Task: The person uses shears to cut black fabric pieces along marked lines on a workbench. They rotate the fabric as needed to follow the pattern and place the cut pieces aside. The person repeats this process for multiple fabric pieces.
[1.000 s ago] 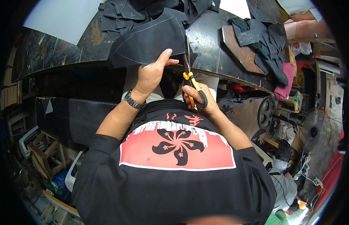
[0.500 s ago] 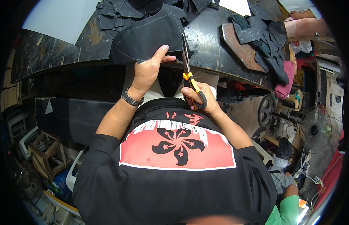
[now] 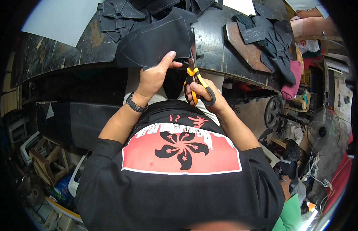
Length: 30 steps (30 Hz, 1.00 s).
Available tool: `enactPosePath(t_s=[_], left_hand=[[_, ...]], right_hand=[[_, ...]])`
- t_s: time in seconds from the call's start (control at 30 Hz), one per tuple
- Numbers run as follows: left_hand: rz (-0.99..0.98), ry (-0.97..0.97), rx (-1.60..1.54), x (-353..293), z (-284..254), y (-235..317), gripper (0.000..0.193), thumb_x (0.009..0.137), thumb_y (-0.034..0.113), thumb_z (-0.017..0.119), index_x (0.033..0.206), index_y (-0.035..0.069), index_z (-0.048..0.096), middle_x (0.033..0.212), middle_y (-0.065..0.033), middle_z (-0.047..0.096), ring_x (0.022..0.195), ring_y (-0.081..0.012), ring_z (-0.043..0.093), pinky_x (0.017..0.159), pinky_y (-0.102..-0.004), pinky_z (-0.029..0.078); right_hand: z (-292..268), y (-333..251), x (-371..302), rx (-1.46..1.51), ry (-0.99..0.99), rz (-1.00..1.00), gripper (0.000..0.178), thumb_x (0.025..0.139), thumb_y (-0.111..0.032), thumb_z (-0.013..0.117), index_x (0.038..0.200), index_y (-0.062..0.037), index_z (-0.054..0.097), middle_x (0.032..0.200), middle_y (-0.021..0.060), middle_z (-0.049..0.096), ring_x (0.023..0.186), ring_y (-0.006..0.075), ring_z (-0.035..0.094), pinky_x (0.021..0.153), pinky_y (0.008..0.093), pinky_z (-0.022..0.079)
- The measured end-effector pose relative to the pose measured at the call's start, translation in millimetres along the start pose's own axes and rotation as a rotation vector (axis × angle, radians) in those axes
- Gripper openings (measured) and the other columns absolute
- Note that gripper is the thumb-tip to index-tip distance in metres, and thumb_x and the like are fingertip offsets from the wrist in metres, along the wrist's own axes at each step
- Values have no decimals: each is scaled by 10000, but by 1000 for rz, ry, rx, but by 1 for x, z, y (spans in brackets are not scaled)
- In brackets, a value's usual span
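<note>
A curved black sheet piece (image 3: 156,42), marked with pale lines along its edges, lies at the bench's front edge. My left hand (image 3: 156,72), a dark watch on its wrist, pinches the piece's near edge with the thumb on top. In my right hand (image 3: 206,94) are scissors (image 3: 193,73) with yellow and black handles, gripped through the loops. Their blades point away from me along the right edge of the piece. The handles stand apart; part of the blades is hidden by the piece.
More black cut pieces (image 3: 121,17) are heaped at the back of the dark bench (image 3: 215,50). Another pile (image 3: 277,38) lies at the right beside a brown board (image 3: 244,48). A fan (image 3: 322,131) stands at the right. Another person's hand (image 3: 303,14) shows at the far right.
The scissors' handles have spread apart, and the scissors have drawn slightly nearer to me. The black piece and my left hand have shifted a little to the right.
</note>
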<state>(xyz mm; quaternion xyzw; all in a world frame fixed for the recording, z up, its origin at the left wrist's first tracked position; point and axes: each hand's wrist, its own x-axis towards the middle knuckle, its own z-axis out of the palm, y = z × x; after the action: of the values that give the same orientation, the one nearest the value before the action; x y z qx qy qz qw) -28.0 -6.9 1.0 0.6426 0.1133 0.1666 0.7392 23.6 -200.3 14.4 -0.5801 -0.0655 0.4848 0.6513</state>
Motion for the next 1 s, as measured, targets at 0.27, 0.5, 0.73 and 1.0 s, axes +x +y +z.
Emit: enactPosePath(t_s=[0.27,0.5,0.73,1.0], left_hand=[[-32,-14,53,-2,-1,0,263,982,95,558,1202,-19,645,1131,-121,678,929,-219,714,828,-281,569],[-42,-38,99,1,-6,-4,304,977,64,534,1268,34,617,1180,-129,666,960,-222,709,875,-291,565],[40,32,-104,2,-3,-8,208,930,102,659,1034,-78,658,978,-92,686,794,-209,715,698,-265,574],[-67,51,-133,2,-1,-2,210,929,104,661,1039,-74,656,973,-87,687,781,-198,713,681,-264,571]], right_hand=[[6,1,-3,-109,87,-27,367,886,-391,662,806,-47,563,617,34,547,477,112,510,457,229,404],[0,0,-3,-113,70,-25,316,882,-322,719,805,-67,548,551,-5,508,416,75,467,390,214,355],[-5,-3,-9,-150,92,37,324,864,-300,754,752,-73,553,528,-12,500,404,67,463,367,223,337],[-9,-10,-3,-150,54,22,327,870,-328,718,790,-58,551,567,20,527,427,90,482,406,223,357]])
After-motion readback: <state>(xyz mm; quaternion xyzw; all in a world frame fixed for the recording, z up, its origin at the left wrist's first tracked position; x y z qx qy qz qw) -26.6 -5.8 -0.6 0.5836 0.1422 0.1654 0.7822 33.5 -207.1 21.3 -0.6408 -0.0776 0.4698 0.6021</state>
